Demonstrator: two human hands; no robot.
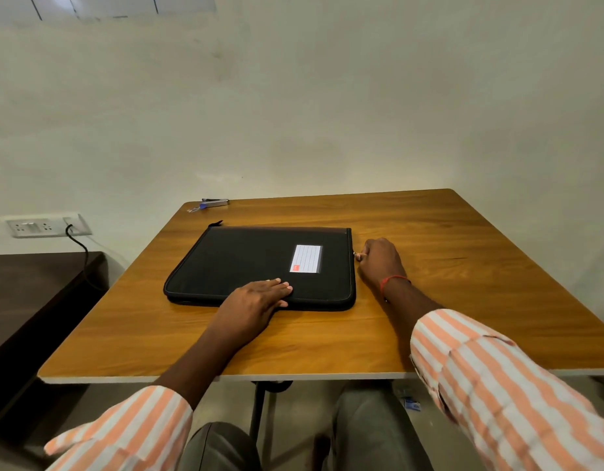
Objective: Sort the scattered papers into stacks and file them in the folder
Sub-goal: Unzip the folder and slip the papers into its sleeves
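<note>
Zipper [356, 254] in right hand [379, 263], left hand [257, 298] flat

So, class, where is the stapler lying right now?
In the head view, the stapler lies at the far left corner of the table, just beyond the black folder and close to the wall.

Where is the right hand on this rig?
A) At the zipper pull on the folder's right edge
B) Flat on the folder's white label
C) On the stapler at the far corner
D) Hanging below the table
A: the right hand pinches the zipper pull at the right edge of the closed folder, while the left hand lies flat on its near edge.
</note>
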